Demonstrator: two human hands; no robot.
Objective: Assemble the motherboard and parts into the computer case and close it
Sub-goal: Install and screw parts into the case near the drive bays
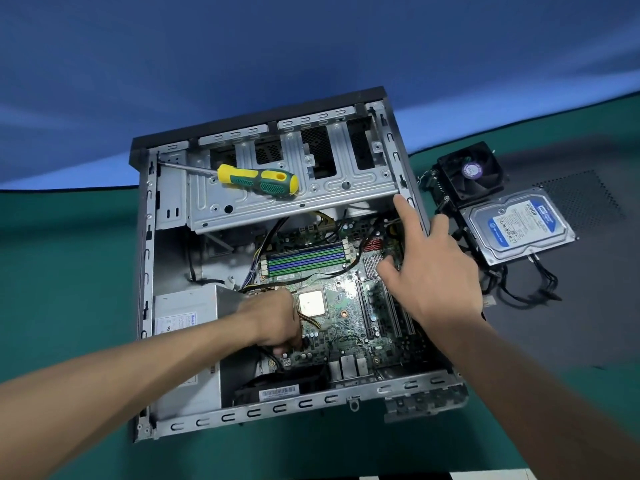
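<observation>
I see one open computer case (145, 258) lying on its side on the green table (69, 237), with one motherboard (343, 306) seated inside beside one power supply (187, 317). One hard drive (516, 226) and one cooling fan (471, 173) sit just right of the case. One yellow-green screwdriver (258, 178) rests on the drive bay. My left hand (277, 320) curls around cables at the board's edge; my right hand (429, 261) is spread open, fingertips touching the board.
</observation>
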